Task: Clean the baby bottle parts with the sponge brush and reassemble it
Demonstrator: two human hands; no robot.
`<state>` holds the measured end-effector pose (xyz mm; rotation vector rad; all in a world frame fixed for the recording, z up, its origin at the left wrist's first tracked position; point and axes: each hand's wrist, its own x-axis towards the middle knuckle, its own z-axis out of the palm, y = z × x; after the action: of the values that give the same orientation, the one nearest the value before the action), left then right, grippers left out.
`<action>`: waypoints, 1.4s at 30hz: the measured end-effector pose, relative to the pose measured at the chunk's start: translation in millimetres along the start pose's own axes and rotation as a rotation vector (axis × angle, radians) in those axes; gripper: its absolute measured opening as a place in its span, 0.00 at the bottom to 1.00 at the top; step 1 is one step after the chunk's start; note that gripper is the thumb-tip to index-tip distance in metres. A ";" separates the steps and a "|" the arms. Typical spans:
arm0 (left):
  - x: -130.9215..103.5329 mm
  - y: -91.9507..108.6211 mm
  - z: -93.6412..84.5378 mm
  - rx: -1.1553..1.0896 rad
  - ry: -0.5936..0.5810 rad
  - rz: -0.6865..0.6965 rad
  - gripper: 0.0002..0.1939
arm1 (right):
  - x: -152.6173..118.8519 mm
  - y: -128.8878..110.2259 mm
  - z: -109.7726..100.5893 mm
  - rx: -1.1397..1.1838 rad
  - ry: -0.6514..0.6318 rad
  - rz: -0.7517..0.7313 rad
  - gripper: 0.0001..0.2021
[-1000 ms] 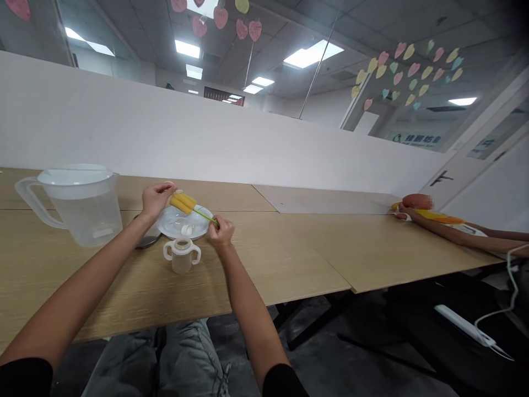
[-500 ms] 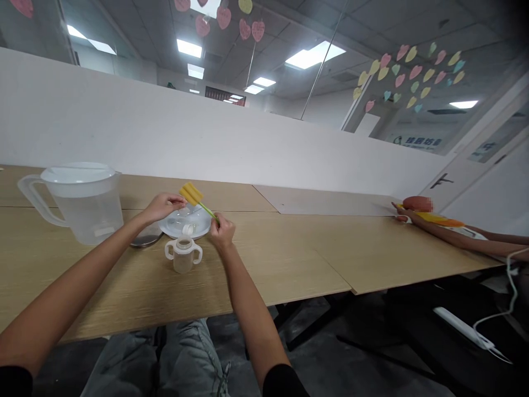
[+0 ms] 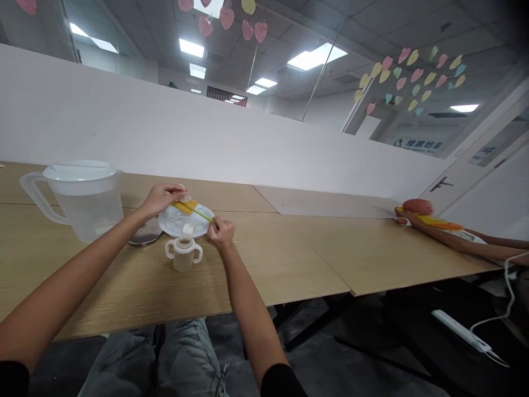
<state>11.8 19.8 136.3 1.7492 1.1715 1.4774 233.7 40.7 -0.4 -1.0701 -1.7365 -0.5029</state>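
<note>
While left hand [image 3: 162, 199] arches, right hand [image 3: 222, 231] curled

Black sleeves [image 3: 283, 380], short, ending above the elbow; hands bare. Grey trousers [image 3: 144, 361], loose and creased (soft-looking cloth), with a thin drawstring [image 3: 223, 375] dangling at one side.

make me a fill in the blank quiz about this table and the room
The right hand holds a yellow sponge brush by its thin ____ handle.
The small, open, translucent cup has ____ white side handles.
The large translucent plastic pitcher stands to the ____ of the round white bowl.
The pink, yellow and blue paper notes on the glass are shaped like ____.

Missing words: green; two; left; hearts
</note>
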 end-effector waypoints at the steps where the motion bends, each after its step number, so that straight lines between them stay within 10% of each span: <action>1: 0.4 -0.9 -1.3 -0.017 0.009 -0.012 0.14 | -0.1 0.5 -0.6 -0.002 0.001 -0.006 0.09; 16: -14.7 -52.8 -48.4 -0.132 0.221 -0.366 0.17 | 2.6 -1.7 -1.0 0.032 0.086 0.108 0.11; 32: -24.3 -103.2 -63.8 0.594 -0.048 -0.382 0.08 | 2.1 -1.6 1.8 0.031 0.097 0.098 0.11; 42: -20.4 -72.8 -59.2 1.220 -0.320 -0.396 0.08 | 3.8 -2.7 2.8 0.001 0.112 0.081 0.10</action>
<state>-64.6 28.4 78.7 2.0993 2.2845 0.1199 229.5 42.9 2.2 -1.0871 -1.5888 -0.5016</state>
